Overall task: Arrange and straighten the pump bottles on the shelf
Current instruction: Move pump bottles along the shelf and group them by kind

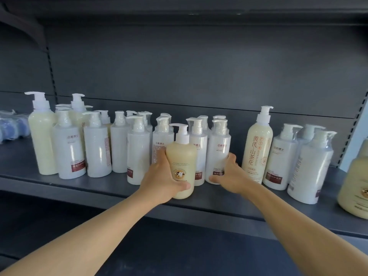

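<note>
**Shelf tidy: roughly midway, by the look of it**

Near: left hand (159, 176) wraps the cream bottle (182, 166) at the shelf (79, 188) front edge, thumb across its base. Right hand (231, 174) cups the lower side of a white bottle (218, 154), fingers curled round it. Mid: white bottles bunched in loose, uneven rows, pumps facing different ways. Tall bottle (256, 148) stands apart to the right. Left to do: spacing, row alignment, nozzle direction.

Views: one only — head-worn, wide-angle.
Facing: forward and slightly down, square onto the shelf (79, 188) and its dark back panel (199, 66).
Nearness: close — both forearms reach in from the bottom edge.
Overlap: none.
</note>
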Available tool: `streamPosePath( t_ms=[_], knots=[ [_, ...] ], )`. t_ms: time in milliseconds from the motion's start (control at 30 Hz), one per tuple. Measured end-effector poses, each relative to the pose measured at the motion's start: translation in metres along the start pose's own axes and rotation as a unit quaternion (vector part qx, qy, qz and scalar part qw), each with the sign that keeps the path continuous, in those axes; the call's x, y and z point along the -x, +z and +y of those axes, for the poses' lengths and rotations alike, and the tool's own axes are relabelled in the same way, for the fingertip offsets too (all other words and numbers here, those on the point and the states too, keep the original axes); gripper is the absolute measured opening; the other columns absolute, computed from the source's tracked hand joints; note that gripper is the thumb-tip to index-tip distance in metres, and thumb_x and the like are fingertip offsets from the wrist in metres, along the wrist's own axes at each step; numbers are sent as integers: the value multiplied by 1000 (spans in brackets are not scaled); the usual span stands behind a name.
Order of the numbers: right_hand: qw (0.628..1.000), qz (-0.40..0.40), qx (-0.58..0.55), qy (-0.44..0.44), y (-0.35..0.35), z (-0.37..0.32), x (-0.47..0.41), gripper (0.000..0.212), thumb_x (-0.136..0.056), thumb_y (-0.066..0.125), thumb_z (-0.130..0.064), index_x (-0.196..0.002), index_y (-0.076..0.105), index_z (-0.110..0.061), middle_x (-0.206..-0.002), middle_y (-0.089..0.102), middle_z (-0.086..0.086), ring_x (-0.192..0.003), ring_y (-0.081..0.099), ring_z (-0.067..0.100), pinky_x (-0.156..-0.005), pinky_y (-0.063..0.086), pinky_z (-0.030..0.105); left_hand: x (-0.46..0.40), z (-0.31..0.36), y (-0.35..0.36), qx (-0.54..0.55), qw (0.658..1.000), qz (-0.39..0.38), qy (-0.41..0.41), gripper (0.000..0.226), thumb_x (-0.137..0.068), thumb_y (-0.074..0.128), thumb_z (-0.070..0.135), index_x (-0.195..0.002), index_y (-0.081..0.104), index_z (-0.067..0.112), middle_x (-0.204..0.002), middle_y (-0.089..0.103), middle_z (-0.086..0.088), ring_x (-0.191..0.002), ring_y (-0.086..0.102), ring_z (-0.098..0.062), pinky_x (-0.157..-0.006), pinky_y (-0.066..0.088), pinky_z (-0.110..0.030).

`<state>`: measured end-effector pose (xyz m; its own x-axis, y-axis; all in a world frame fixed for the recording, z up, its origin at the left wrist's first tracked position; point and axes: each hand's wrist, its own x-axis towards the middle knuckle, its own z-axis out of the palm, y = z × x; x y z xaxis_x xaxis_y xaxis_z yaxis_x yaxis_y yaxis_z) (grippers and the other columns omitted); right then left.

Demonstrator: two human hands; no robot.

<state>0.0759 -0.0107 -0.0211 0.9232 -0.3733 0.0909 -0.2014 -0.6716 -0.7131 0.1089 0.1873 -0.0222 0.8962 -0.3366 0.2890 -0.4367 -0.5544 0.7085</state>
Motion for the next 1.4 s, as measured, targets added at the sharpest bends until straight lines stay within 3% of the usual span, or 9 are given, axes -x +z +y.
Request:
streamPosePath(
  t_ms=[100,233,500,600,733,900,1100,1233,1400],
  knots=[
    [995,28,89,-25,-12,3,20,67,-86,65,-18,-139,24,-12,-134,44,9,-111,50,21,-91,43,32,0,2,-1,-1,1000,-11,8,87,-66,83,26,-129,24,20,-114,50,6,-109,54,-19,-89,50,-38],
    [977,51,204,-39,-32,14,49,71,-88,61,-24,-145,20,-15,-145,34,10,-132,38,28,-103,40,40,3,10,5,-1,999,-28,27,80,-64,83,29,-122,29,22,-111,53,7,-105,55,-18,-88,51,-41],
    [948,93,304,16,-77,39,92,55,-86,63,-30,-132,37,-16,-132,45,5,-113,52,24,-90,49,37,2,50,43,18,992,-105,75,80,-66,83,30,-122,28,21,-119,54,2,-109,55,-20,-89,50,-43],
    [942,112,312,46,-92,55,112,53,-87,61,-28,-134,40,-17,-133,43,4,-115,50,24,-90,49,37,6,70,64,43,986,-128,99,79,-66,83,28,-123,28,20,-116,54,3,-104,54,-19,-83,49,-36],
    [934,162,303,95,-116,80,135,45,-87,60,-27,-128,45,-17,-128,45,4,-106,53,26,-83,50,38,13,99,96,67,976,-161,131,82,-65,83,28,-124,28,20,-117,55,3,-105,56,-20,-86,50,-39],
    [915,224,306,138,-157,107,148,52,-86,62,-25,-130,38,-15,-127,44,10,-105,54,31,-77,47,36,23,137,136,89,966,-189,156,81,-64,84,28,-122,28,23,-116,55,6,-105,55,-17,-81,48,-31],
    [939,248,210,117,-197,137,135,75,-82,70,-28,-139,23,-14,-132,41,11,-115,50,29,-88,45,36,28,180,180,63,970,-186,143,74,-59,85,35,-113,36,22,-114,58,6,-106,57,-17,-88,51,-36],
    [970,214,88,71,-217,157,115,88,-77,74,-29,-142,16,-15,-134,41,7,-120,45,24,-89,41,33,30,200,199,21,978,-162,133,71,-58,85,42,-110,42,20,-112,61,6,-102,60,-16,-87,52,-40],
    [989,132,-58,36,-225,178,91,100,-73,79,-22,-144,8,-26,-120,47,-4,-111,49,19,-87,45,33,30,214,209,-26,985,-133,111,69,-60,82,44,-113,43,20,-112,60,6,-102,59,-16,-87,51,-40]
  ],
)
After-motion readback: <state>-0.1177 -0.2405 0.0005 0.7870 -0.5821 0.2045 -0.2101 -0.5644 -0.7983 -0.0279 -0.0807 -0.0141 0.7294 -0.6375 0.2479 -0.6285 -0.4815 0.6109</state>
